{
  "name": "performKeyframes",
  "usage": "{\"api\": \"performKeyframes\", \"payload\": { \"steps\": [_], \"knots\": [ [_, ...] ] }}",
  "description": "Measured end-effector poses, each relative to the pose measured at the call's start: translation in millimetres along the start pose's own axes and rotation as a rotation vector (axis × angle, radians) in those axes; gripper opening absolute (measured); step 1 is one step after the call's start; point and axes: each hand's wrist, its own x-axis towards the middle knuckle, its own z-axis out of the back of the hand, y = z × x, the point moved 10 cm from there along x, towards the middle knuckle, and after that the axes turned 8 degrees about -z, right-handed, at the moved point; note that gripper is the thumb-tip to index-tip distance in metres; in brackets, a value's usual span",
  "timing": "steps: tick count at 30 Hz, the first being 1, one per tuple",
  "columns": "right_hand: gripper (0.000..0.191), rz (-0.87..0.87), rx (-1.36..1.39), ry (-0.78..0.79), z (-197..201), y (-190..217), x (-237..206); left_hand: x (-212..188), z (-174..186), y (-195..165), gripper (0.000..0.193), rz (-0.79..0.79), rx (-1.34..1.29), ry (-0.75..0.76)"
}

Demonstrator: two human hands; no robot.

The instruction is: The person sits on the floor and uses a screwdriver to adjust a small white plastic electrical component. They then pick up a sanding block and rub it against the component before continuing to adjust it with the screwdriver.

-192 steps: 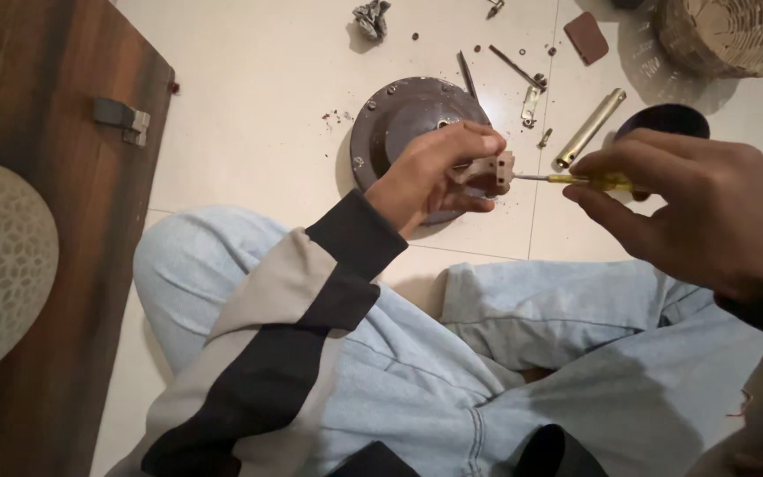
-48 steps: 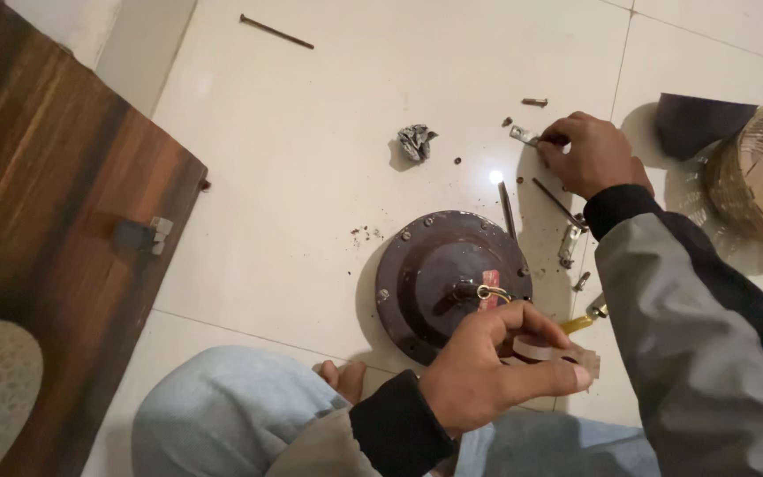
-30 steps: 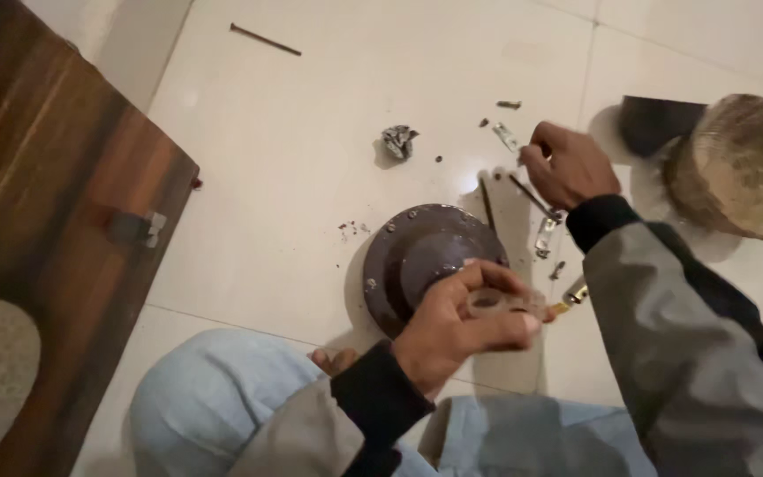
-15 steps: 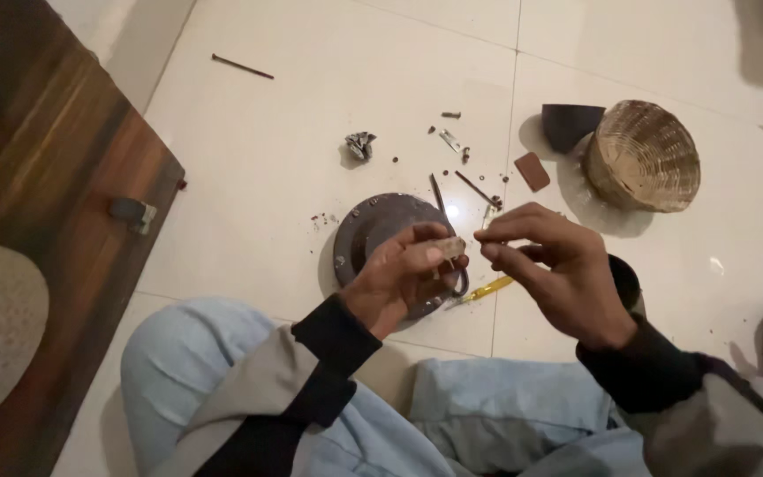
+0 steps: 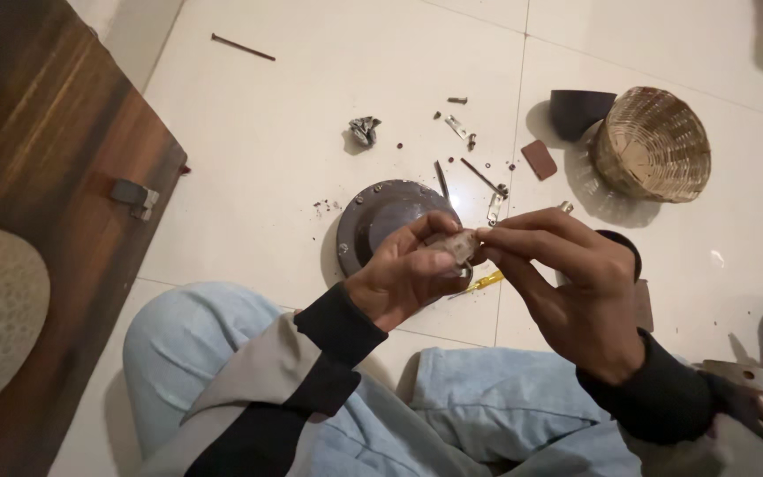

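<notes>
Grey, blurred small part [image 5: 459,245] is pinched between left hand [image 5: 404,281] and right hand [image 5: 576,291], fingers hiding most of it; its axis cannot be determined. It sits above the round metal plate [image 5: 381,221] on the floor [image 5: 267,132].

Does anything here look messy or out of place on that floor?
Yes. Small screws and metal bits lie scattered over the white tiled floor beyond the round dark metal plate. The woven wicker basket lies tipped on its side, and a crumpled grey scrap sits loose nearby.
</notes>
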Motion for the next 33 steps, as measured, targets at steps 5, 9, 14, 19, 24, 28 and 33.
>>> {"api": "performKeyframes", "payload": {
  "steps": [5,9,14,19,24,28,33],
  "knots": [
    [0.022,0.023,-0.070,-0.017,2,8,-1,-1,-8,-2,0.037,-0.054,-0.024,0.075],
    [0.022,0.042,-0.096,-0.014,4,14,-2,-2,-8,-3,0.036,-0.066,-0.003,0.096],
    [0.024,0.078,-0.147,-0.048,6,23,-4,-1,-8,-1,0.036,-0.061,0.003,0.093],
    [0.026,0.078,-0.210,-0.081,5,28,-7,-4,-9,-3,0.035,-0.079,0.008,0.081],
    [0.026,0.067,-0.158,-0.090,4,26,-5,-2,-8,-4,0.034,-0.085,-0.024,0.061],
    [0.024,0.009,-0.084,-0.097,5,18,-4,-2,-8,-3,0.035,-0.092,-0.023,0.054],
    [0.019,-0.007,0.005,-0.089,6,12,-3,-2,-13,-3,0.037,-0.089,-0.019,0.082]
  ]
}}
